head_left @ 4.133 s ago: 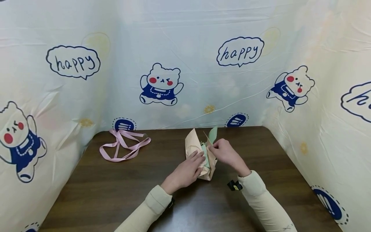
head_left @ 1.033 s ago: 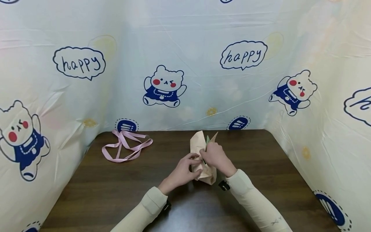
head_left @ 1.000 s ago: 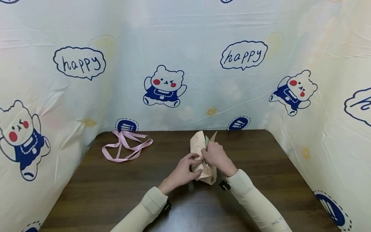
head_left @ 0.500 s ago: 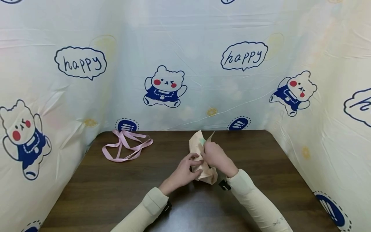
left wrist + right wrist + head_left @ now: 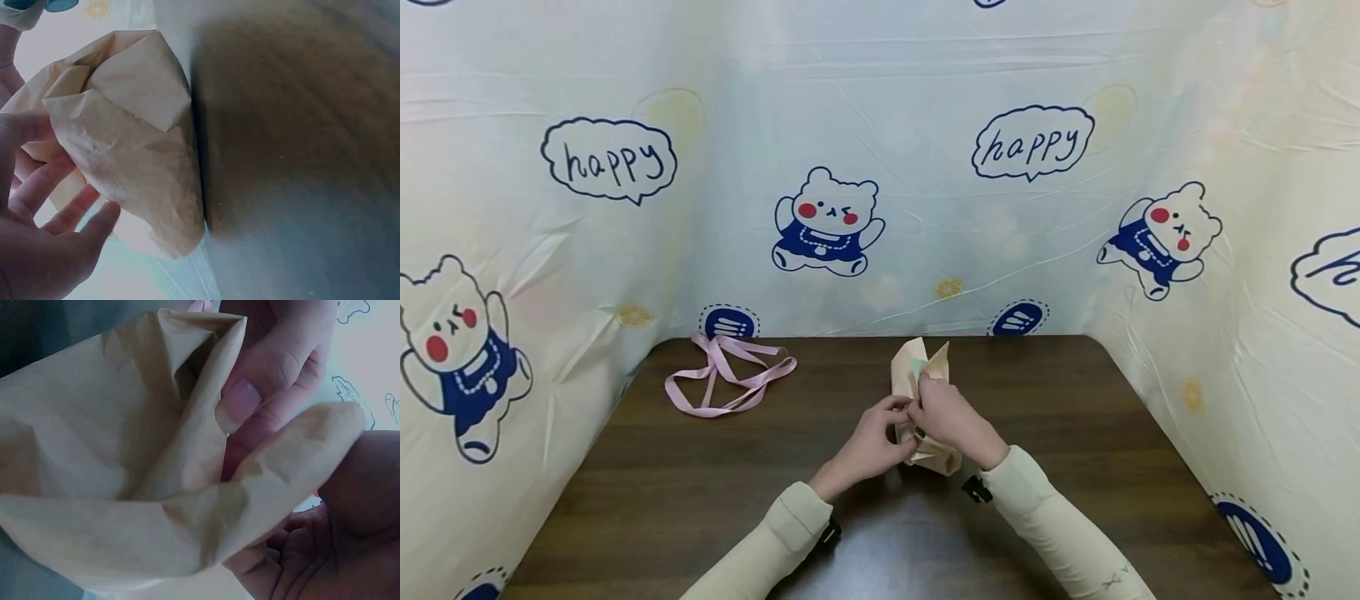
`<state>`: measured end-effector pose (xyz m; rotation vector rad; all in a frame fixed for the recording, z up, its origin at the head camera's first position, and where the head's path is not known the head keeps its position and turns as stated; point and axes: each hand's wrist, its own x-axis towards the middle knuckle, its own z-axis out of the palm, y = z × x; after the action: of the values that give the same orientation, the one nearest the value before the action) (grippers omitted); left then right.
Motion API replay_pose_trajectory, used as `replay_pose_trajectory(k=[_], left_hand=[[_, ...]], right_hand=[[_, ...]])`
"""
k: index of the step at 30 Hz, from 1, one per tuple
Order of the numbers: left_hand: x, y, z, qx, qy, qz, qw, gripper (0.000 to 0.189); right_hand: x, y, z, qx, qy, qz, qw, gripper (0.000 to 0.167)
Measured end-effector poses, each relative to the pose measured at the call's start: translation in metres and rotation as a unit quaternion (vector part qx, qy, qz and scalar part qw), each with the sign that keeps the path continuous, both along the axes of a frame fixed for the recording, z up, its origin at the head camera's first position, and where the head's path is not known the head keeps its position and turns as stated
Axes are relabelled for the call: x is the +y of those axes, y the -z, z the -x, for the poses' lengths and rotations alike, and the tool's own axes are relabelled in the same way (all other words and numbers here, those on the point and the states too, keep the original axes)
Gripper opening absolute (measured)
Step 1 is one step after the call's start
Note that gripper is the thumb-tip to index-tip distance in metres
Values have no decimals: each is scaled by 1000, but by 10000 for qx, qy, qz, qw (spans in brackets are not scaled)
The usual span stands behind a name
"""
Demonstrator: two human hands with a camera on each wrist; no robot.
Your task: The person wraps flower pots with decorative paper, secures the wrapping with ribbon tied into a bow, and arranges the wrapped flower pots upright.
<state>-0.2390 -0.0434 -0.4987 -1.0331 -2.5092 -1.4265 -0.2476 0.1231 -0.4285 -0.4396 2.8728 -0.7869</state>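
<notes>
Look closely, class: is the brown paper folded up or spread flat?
Partly folded. The wrist views show the brown paper bent into creased flaps; in the head view, something green shows between its edges.

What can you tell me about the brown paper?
The brown paper looks thin, matte and creased, with two pointed flaps at its far end. It sits on the dark table, folded around something pale green, mostly hidden. The left hand rests against it; the right hand holds a folded edge.
</notes>
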Motion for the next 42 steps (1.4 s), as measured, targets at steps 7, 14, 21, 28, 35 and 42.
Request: replay_pose_trajectory(k=[7, 14, 21, 28, 35, 42], left_hand=[[-3, 9, 3, -518, -36, -702, 9962, 45], [-7, 6, 6, -1759, 86, -1539, 9723, 43], [-9, 3, 14, -2649, -41, -2139, 9402, 37], [-11, -1, 25, -2834, -325, -2259, 9314, 35], [-9, -8, 39, -2854, -595, -1893, 9376, 39], [-2, -15, 53, -3047, -941, -1522, 9355, 41]], right_hand=[[4, 0, 0, 30, -140, 115, 9998, 15], [5, 4, 2, -3, -408, 199, 9990, 40], [4, 9, 3, 274, -595, 112, 9978, 43], [3, 16, 2, 450, -814, 129, 9956, 41], [3, 14, 2, 391, -1168, 236, 9921, 39], [9, 16, 5, 413, -1430, 252, 9885, 60]])
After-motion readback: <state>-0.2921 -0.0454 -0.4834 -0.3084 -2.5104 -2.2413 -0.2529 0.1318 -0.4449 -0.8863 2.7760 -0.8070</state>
